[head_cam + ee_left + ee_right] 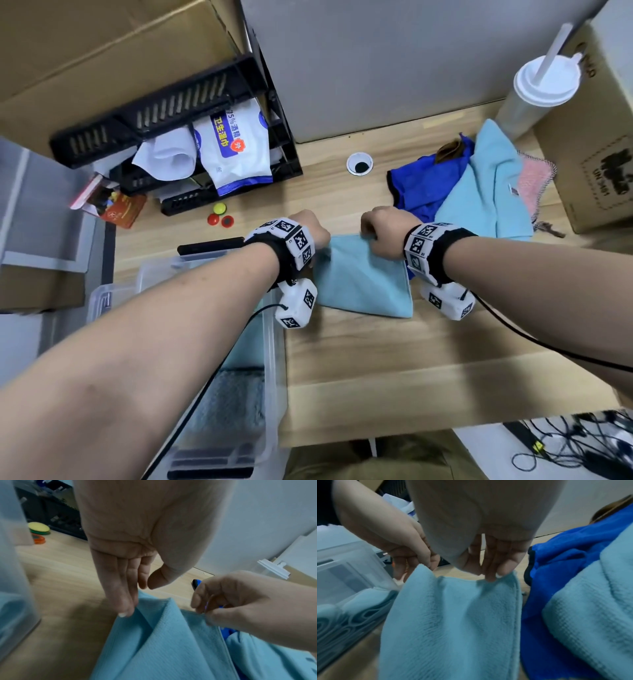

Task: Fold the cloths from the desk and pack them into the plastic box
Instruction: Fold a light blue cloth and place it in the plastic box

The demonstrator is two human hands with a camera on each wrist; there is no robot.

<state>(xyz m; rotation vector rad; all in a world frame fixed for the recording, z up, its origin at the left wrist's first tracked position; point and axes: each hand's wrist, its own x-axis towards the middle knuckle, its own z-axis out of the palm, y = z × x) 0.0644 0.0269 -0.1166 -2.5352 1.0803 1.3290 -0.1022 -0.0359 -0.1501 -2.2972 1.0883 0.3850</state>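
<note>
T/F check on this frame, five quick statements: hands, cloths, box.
1. Both hands hold the far edge of the light blue cloth. True: the left hand and right hand each pinch a corner.
2. The plastic box is empty. False: folded cloths already lie in it.
3. A dark blue cloth lies unfolded on the desk. True.
4. The box sits right of the cloth being folded. False: it sits on the left, under the left forearm.
5. The lidded cup lies on its side. False: it stands upright at the far right of the desk, with a straw in it.
</note>
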